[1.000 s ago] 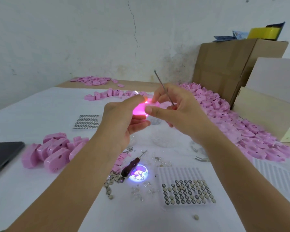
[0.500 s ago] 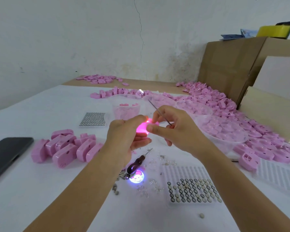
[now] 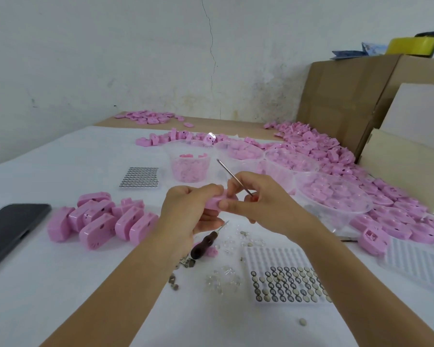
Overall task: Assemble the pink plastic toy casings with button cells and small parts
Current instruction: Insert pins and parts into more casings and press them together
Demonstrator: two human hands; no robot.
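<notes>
My left hand (image 3: 188, 209) and my right hand (image 3: 258, 199) meet over the table's middle, and both grip one pink toy casing (image 3: 214, 202). Its light is off. A thin metal pick (image 3: 232, 176) also sits in my right hand's fingers and points up and to the left. Below the hands lie a dark-handled screwdriver (image 3: 203, 245), loose clear small parts (image 3: 223, 279) and a white tray of button cells (image 3: 290, 284). A group of closed pink casings (image 3: 100, 220) stands to the left.
A black phone (image 3: 10, 229) lies at the left edge. Clear tubs of pink parts (image 3: 189, 162) and bowls (image 3: 333, 196) stand behind the hands. Loose pink casings (image 3: 323, 149) pile along the right before cardboard boxes (image 3: 356, 96). A second cell sheet (image 3: 139, 177) lies further back on the left.
The casing's pink glow and the projected picture on the table have gone out. Both hands came lower and nearer the table, with the casing and the pick in them.
</notes>
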